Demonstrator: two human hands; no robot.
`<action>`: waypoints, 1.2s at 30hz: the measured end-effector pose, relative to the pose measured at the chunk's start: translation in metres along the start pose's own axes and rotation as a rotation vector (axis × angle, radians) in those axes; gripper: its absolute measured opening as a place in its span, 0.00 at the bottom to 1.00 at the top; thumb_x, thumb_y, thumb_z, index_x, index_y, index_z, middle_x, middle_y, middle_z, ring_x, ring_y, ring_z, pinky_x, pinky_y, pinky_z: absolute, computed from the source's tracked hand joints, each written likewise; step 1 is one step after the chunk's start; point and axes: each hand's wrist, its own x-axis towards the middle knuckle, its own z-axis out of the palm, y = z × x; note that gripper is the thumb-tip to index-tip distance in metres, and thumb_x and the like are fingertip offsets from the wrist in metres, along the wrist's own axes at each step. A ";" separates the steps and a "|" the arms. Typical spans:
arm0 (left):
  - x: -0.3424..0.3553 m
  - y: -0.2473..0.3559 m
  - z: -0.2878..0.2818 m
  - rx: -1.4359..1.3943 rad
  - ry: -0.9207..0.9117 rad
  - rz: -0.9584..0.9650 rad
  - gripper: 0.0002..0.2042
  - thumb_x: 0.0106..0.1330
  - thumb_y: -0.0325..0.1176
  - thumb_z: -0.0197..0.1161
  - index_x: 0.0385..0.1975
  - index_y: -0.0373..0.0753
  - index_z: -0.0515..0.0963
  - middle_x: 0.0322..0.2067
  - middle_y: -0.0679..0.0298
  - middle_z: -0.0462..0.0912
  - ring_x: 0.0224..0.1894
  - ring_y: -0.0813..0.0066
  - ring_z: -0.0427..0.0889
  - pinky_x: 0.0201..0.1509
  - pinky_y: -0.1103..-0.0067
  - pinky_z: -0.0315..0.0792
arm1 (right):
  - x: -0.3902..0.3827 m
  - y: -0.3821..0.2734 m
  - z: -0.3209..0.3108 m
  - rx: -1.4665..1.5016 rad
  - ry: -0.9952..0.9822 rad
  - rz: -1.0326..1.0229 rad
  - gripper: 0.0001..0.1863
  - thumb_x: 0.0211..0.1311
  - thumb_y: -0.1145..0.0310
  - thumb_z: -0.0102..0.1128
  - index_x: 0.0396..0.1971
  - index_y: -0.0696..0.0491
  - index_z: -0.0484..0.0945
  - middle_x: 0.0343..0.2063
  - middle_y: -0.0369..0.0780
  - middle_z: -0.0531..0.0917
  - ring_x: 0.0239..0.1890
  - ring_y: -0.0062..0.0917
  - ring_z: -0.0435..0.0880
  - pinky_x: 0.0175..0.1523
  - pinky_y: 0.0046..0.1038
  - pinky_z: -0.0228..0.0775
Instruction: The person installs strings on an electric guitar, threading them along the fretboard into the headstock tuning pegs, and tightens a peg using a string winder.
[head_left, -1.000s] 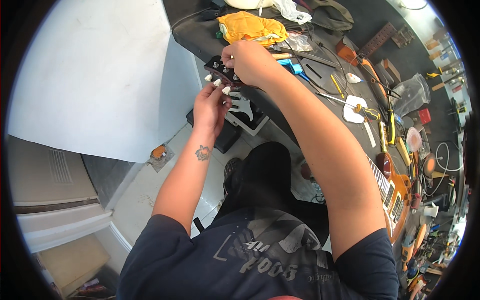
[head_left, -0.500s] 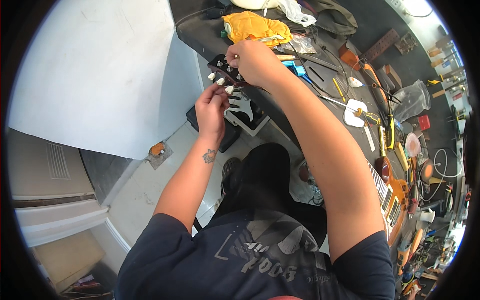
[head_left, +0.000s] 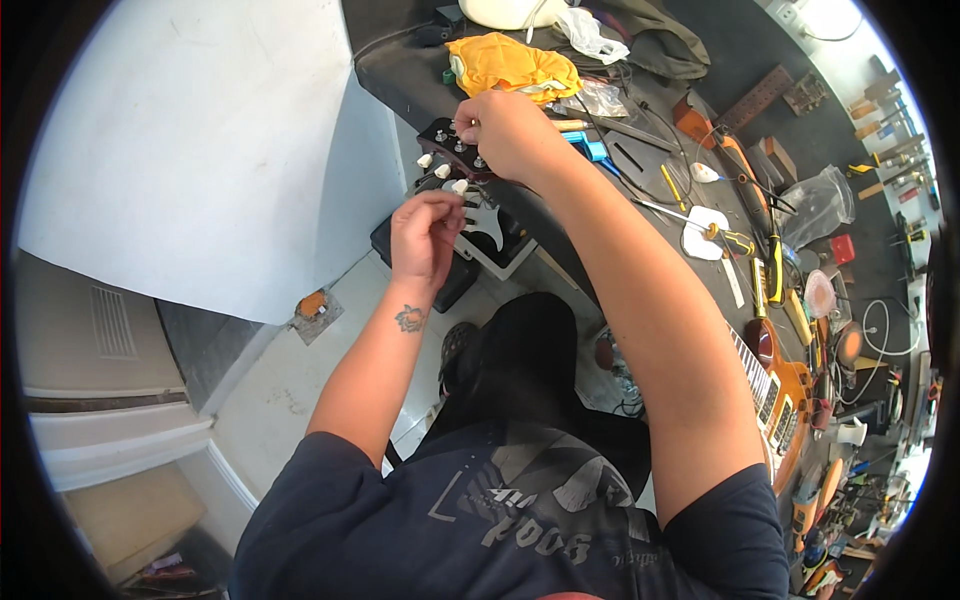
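The person's left hand (head_left: 424,240) hangs lower against the headstock (head_left: 450,141) than 0.5 s ago: its fingertips now sit just below the nearest of 3 white tuner knobs (head_left: 442,171), which suggests any hold on that knob has eased. This grip is loosely curled; whether it touches the knob cannot be told. The right hand (head_left: 505,130) stays over the headstock, its grip bunched, anything pinched hidden. The headstock is at the tabletop's (head_left: 402,92) edge, near a yellow cloth (head_left: 512,65).
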 end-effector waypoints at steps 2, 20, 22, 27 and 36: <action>0.002 0.002 -0.009 -0.042 -0.027 0.033 0.14 0.73 0.27 0.57 0.53 0.29 0.80 0.31 0.60 0.84 0.30 0.73 0.76 0.38 0.74 0.73 | 0.001 0.001 0.001 -0.008 -0.003 -0.015 0.06 0.70 0.69 0.66 0.39 0.55 0.87 0.34 0.50 0.89 0.43 0.47 0.89 0.50 0.45 0.78; 0.031 -0.021 0.009 -0.513 -0.105 -0.337 0.10 0.79 0.40 0.57 0.39 0.43 0.80 0.34 0.69 0.83 0.33 0.73 0.73 0.42 0.72 0.64 | 0.001 0.010 0.006 -0.032 0.040 -0.020 0.05 0.61 0.70 0.69 0.35 0.51 0.89 0.34 0.46 0.90 0.44 0.45 0.90 0.49 0.44 0.81; 0.036 -0.022 0.008 -0.529 -0.178 -0.391 0.12 0.81 0.41 0.55 0.38 0.42 0.79 0.32 0.69 0.81 0.33 0.74 0.71 0.42 0.72 0.64 | 0.004 0.012 0.006 -0.026 0.024 -0.007 0.05 0.59 0.71 0.68 0.35 0.51 0.89 0.33 0.45 0.90 0.44 0.44 0.90 0.49 0.44 0.82; 0.042 -0.027 -0.005 -0.541 -0.194 -0.284 0.06 0.80 0.35 0.60 0.44 0.40 0.80 0.34 0.69 0.82 0.33 0.75 0.72 0.42 0.73 0.65 | 0.007 0.011 0.011 -0.086 -0.007 -0.010 0.07 0.56 0.74 0.69 0.35 0.51 0.90 0.34 0.43 0.91 0.44 0.42 0.91 0.49 0.41 0.83; 0.042 -0.017 0.002 -0.558 -0.302 -0.401 0.06 0.80 0.33 0.60 0.47 0.39 0.80 0.35 0.69 0.82 0.32 0.77 0.69 0.39 0.75 0.64 | 0.004 0.009 0.009 -0.070 -0.029 0.008 0.09 0.53 0.75 0.71 0.36 0.51 0.90 0.34 0.42 0.91 0.43 0.40 0.91 0.49 0.40 0.82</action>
